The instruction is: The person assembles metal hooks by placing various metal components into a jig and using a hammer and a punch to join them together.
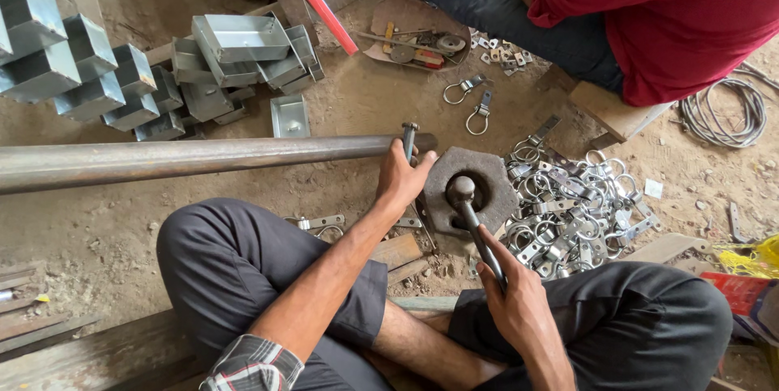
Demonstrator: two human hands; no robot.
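Note:
I sit on the dirt floor with a heavy hexagonal iron block (497, 190) between my knees. My right hand (514, 302) grips the dark handle of a hammer (469, 204), whose round head rests in the block's central hollow. My left hand (399, 178) holds a short metal punch (409, 139) upright at the block's left edge, beside the end of a long steel pipe (178, 159). What lies under the hammer head is hidden.
A heap of bright metal ring clamps (568, 204) lies right of the block. Stacked galvanised metal boxes (227, 54) stand at the back left. Another person in a red shirt (673, 18) sits at the far right, with a tray of small parts (414, 38) and coiled wire (726, 111).

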